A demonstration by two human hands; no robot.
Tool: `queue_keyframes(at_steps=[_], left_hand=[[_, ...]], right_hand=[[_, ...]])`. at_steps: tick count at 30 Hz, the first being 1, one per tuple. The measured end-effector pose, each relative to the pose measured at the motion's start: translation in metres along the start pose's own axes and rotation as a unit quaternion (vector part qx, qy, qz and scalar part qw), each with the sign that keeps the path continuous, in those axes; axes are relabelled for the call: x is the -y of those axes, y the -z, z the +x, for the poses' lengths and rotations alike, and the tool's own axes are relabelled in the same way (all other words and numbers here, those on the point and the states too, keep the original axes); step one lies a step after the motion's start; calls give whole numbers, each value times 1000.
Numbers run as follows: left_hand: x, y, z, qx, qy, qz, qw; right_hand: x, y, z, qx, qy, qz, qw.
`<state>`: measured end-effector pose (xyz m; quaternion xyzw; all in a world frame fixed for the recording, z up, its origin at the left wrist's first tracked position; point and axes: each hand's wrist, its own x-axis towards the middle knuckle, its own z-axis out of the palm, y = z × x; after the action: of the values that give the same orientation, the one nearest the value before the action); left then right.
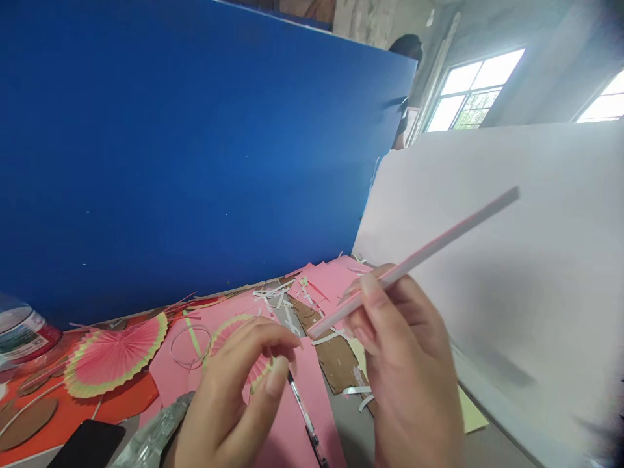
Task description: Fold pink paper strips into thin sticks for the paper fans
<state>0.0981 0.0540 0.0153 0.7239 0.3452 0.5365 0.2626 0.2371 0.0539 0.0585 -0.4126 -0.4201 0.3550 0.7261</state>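
Note:
My right hand (404,351) is closed around a narrow folded paper strip (429,250), pale with pink edges. The strip slants up to the right, pinched between thumb and fingers near its lower end. Close to that lower end is my left hand (238,390), its fingers curled and a gap between thumb and forefinger, with nothing visible in it. Behind the left hand lies a pleated pink paper fan (234,331) with a yellow-green border, partly hidden. Another such fan (117,357) is spread farther left. A pen (305,409) rests on pink paper (283,435) between my hands.
Paper scraps (280,296) and a brown board (329,351) litter the table. At left are a labelled plastic container (26,335), a black phone (88,445) and a wire loop (190,348). Blue (195,143) and white (511,260) panels wall the table; a person's head shows behind.

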Motion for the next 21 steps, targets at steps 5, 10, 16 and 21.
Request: queue_keyframes(at_steps=[5, 10, 16, 21], left_hand=[[-2, 2, -2, 4, -24, 40, 999], [-4, 11, 1, 40, -40, 59, 997], [-3, 6, 0, 27, -12, 64, 998], [-5, 2, -3, -15, -2, -11, 1000]], right_hand=[[-16, 3, 1, 131, -8, -7, 991], [-20, 4, 4, 159, -10, -13, 987], [-21, 4, 3, 158, 13, -15, 987], [-23, 2, 2, 158, -3, -6, 987]])
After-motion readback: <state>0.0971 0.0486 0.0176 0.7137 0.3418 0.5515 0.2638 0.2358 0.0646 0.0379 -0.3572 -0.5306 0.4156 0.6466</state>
